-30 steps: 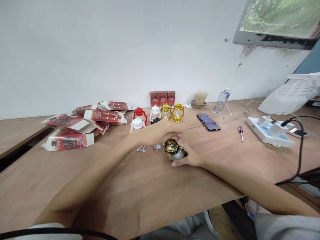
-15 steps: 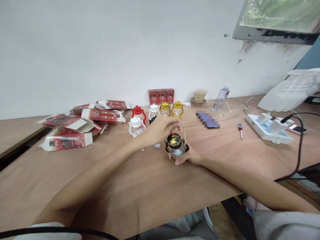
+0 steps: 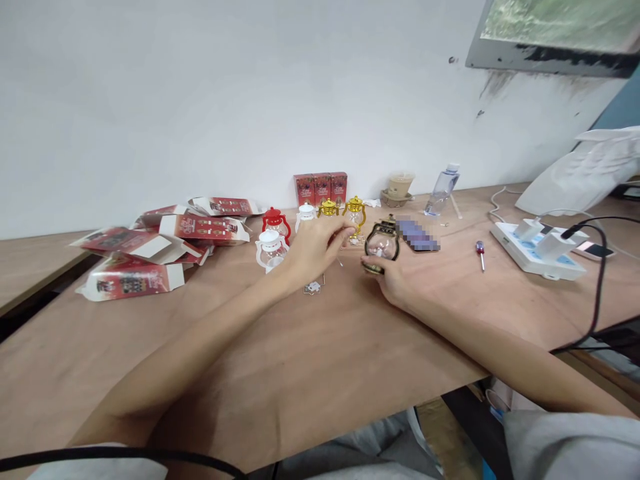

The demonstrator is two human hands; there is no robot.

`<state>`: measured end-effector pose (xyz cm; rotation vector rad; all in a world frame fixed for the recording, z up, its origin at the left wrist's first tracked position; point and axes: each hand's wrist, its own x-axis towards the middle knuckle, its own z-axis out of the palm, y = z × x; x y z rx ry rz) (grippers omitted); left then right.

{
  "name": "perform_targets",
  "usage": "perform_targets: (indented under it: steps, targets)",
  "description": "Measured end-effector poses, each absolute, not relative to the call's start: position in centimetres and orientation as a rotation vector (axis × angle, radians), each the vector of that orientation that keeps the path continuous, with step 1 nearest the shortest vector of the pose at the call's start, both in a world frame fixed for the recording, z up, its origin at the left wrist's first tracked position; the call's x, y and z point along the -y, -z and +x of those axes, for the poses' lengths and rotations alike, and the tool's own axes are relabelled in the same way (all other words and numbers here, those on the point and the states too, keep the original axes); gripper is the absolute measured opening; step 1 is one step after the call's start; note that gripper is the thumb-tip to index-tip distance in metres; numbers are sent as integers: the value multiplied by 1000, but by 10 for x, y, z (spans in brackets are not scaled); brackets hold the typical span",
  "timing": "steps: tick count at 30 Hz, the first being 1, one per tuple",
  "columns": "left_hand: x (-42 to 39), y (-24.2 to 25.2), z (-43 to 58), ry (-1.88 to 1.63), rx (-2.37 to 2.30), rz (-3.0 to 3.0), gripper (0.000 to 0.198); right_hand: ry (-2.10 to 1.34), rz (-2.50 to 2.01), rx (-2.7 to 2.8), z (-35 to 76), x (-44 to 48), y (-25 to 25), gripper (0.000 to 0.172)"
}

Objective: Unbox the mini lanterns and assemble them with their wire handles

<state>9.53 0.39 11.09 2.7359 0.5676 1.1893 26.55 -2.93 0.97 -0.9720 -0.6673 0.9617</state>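
My right hand (image 3: 393, 277) is closed round the base of a small black-and-gold lantern (image 3: 383, 241), tilted above the table with its clear globe facing me. To the left, my left hand (image 3: 317, 247) is pinched. A thin pale wire handle (image 3: 341, 263) pokes out under its fingers, mostly hidden and apart from the lantern. Behind this hand stand a red lantern (image 3: 275, 223), a white lantern (image 3: 306, 213) and two gold lanterns (image 3: 329, 208) (image 3: 355, 212). Another white lantern (image 3: 271, 249) is closer, beside my left wrist. A small flat printed piece (image 3: 314, 287) lies below the hand.
Opened red boxes (image 3: 150, 247) are heaped at the left. Small red boxes (image 3: 321, 190) stand by the wall. A cup (image 3: 399, 189), a bottle (image 3: 443, 190), a phone (image 3: 417, 235), a screwdriver (image 3: 481, 255) and a power strip (image 3: 537, 252) with cables are on the right.
My right hand has moved right and up with the black-and-gold lantern, which is now tilted. My left hand has shifted slightly left, and the wire handle has come away from the lantern.
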Motion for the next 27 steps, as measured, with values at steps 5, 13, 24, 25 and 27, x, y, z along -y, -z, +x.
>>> perform_targets:
  steps: [5,13,24,25,27]
  targets:
    - [-10,-68,109,-1015,-514,3333,24,-938,-906,484,286,18,-8,21]
    - [-4,-20,121,-496,-234,3596,14,-982,-843,554,281,19,-4,17]
    - [-7,-17,119,-1112,-489,3318,25,-1193,-799,642,275,24,-6,30]
    - [-8,-19,119,-1161,-543,3253,23,-1230,-787,650,273,26,-6,30]
    - [-11,-23,117,-1220,-620,3153,20,-1293,-763,659,269,30,-8,28]
